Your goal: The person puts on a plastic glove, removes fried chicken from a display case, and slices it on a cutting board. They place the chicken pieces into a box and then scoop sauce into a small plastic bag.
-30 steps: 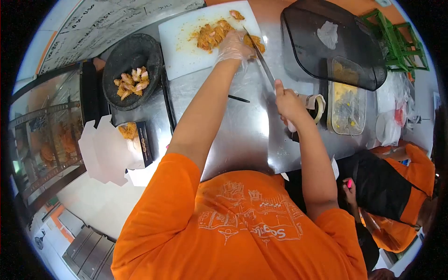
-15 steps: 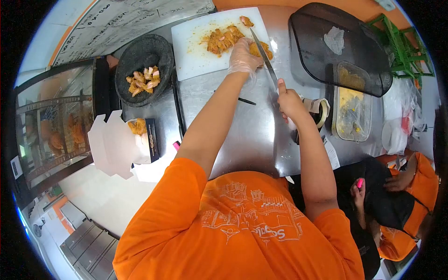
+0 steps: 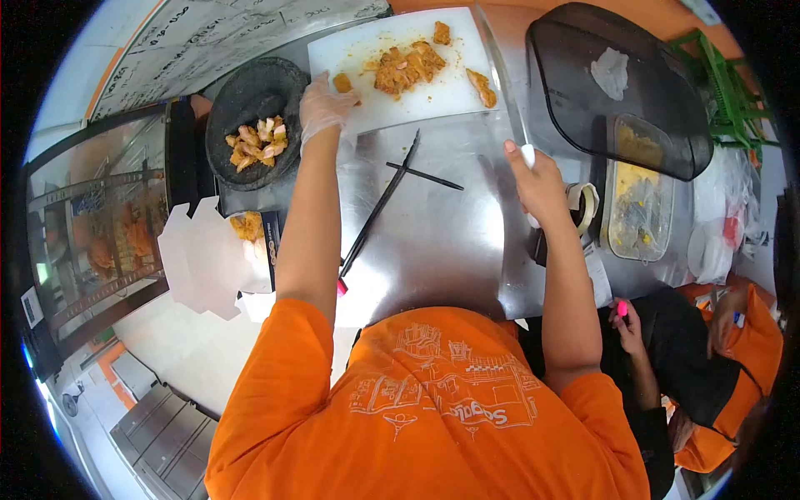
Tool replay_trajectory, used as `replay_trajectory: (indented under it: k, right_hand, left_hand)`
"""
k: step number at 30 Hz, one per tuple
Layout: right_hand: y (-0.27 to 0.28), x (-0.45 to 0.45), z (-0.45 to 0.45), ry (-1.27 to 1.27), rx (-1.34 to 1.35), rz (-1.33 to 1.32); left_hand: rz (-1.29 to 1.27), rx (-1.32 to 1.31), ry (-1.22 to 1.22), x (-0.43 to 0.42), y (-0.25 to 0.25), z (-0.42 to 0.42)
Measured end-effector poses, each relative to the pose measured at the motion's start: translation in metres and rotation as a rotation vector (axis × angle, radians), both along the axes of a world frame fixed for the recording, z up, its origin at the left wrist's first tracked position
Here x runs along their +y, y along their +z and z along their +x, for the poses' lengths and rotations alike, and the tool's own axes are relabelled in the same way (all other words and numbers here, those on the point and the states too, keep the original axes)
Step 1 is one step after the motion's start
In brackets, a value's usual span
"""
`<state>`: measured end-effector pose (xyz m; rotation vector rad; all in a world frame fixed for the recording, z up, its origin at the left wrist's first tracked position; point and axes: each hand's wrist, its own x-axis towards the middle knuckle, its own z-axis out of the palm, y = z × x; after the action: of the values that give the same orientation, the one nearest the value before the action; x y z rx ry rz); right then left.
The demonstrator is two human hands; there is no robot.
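My left hand [image 3: 327, 108], in a clear plastic glove, is at the left edge of the white cutting board [image 3: 367, 121]. Its fingers are closed around a small piece of fried chicken [image 3: 342, 82]. A chopped heap of chicken [image 3: 407, 68] lies mid-board, with a strip of chicken [image 3: 481, 87] and a small chunk [image 3: 442, 32] to its right. My bare right hand [image 3: 538, 187] grips the white handle of a long knife [image 3: 507, 79]. The blade points away from me, beside the board's right edge. Close to my left hand stands a dark stone mortar [image 3: 229, 96] holding pale chicken pieces [image 3: 258, 143].
An open takeaway box [image 3: 212, 262] with chicken is at the left, near a glass display case [image 3: 100, 217]. Thin black rods [image 3: 379, 208] cross on the steel table [image 3: 450, 242]. A dark lid [image 3: 617, 83] partly covers a clear container [image 3: 640, 208]. A co-worker's hand [image 3: 631, 327] is at right.
My left hand has gone from the board's right side to its left edge with a chicken piece. The knife has shifted right and tilts less. A longer black rod now shows.
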<state>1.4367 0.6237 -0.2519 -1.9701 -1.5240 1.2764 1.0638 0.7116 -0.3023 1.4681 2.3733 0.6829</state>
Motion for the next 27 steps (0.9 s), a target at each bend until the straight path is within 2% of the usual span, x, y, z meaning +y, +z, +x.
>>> replay_trajectory:
  k: [1, 3, 5, 7, 10, 12, 13, 15, 16, 18, 20, 22, 23, 25, 26, 27]
  right_hand:
    - [-0.001, -0.002, 0.000, 0.006, 0.000, -0.001]
    - [-0.003, -0.008, 0.000, -0.048, 0.005, 0.017]
    - [-0.005, -0.014, 0.000, -0.101, 0.040, 0.017]
    - [-0.009, -0.021, 0.000, -0.127, 0.071, 0.009]
    - [-0.011, -0.027, 0.004, -0.161, 0.105, 0.015]
    - [-0.008, -0.031, 0.007, -0.155, 0.118, 0.023]
    - [-0.008, -0.034, 0.009, -0.155, 0.120, 0.026]
    - [-0.011, -0.037, 0.013, -0.167, 0.127, 0.025]
    - [-0.011, -0.037, 0.015, -0.173, 0.132, 0.026]
    - [-0.011, -0.038, 0.016, -0.148, 0.116, 0.000]
    - [-0.015, -0.042, 0.015, -0.155, 0.137, -0.002]
    - [-0.014, -0.043, 0.014, -0.154, 0.154, 0.005]
    - [-0.012, -0.044, 0.012, -0.130, 0.126, 0.014]
    - [-0.010, -0.048, 0.012, -0.081, 0.087, 0.085]
    - [-0.012, -0.049, 0.013, -0.083, 0.087, 0.090]
    - [-0.013, -0.051, 0.014, -0.069, 0.099, 0.098]
  left_hand:
    - [-0.024, 0.324, -0.053, -0.006, 0.016, 0.012]
    - [0.254, 0.419, -0.076, -0.016, 0.032, 0.048]
    - [0.097, 0.093, -0.369, -0.009, 0.040, 0.102]
    - [0.278, 0.071, -0.613, -0.014, 0.017, 0.156]
    - [0.342, 0.176, -0.603, 0.004, 0.001, 0.197]
    - [0.123, 0.173, -0.654, 0.016, 0.005, 0.203]
    - [0.125, 0.175, -0.654, 0.023, 0.009, 0.202]
    - [-0.156, 0.254, -0.781, 0.042, 0.017, 0.194]
    - [-0.154, 0.259, -0.786, 0.049, 0.010, 0.188]
    - [0.199, 0.337, -0.697, 0.055, -0.005, 0.170]
    - [0.230, 0.374, -0.700, 0.056, -0.005, 0.159]
    - [0.285, 0.275, -0.470, 0.054, 0.010, 0.155]
    - [0.293, 0.277, -0.474, 0.052, 0.015, 0.154]
    - [0.270, 0.024, -0.023, 0.048, 0.017, 0.155]
    - [0.275, 0.024, -0.025, 0.050, 0.015, 0.158]
    - [0.172, 0.020, 0.152, 0.053, 0.015, 0.163]
